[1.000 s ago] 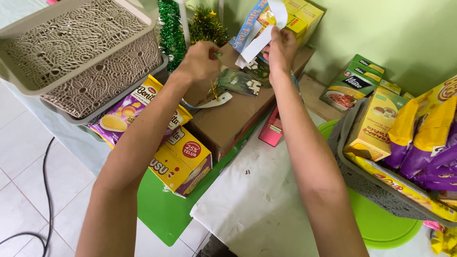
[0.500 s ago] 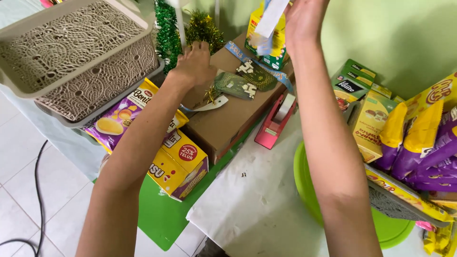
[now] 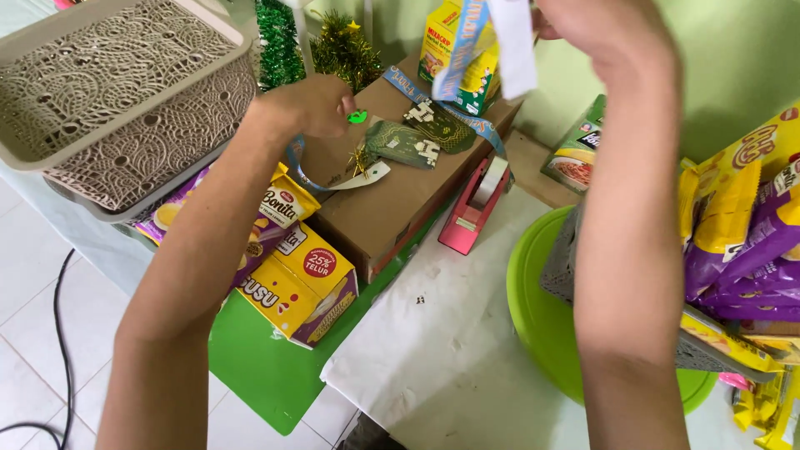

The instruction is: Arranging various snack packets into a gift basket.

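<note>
My right hand (image 3: pixel 612 33) is raised at the top of the view, pinching a blue printed ribbon (image 3: pixel 454 54) together with a white paper strip (image 3: pixel 512 42). The ribbon runs down over a brown cardboard box (image 3: pixel 392 208) toward my left hand (image 3: pixel 304 104), which is closed on its other end just above the box. Dark green gift tags (image 3: pixel 412 142) and a white tag (image 3: pixel 362 177) lie on the box top. A pink tape dispenser (image 3: pixel 471 208) sits against the box's right side.
A beige lace-pattern basket (image 3: pixel 117 92) stands at the upper left over snack packets (image 3: pixel 275 217) and a yellow carton (image 3: pixel 304 279). Green tinsel (image 3: pixel 279 37) is behind. A grey basket (image 3: pixel 575 258) of purple and yellow packets rests on a green plate (image 3: pixel 542 325) at right.
My right hand has risen, pulling the ribbon and white strip upward. My left hand stays on the box. The view has moved in closer.
</note>
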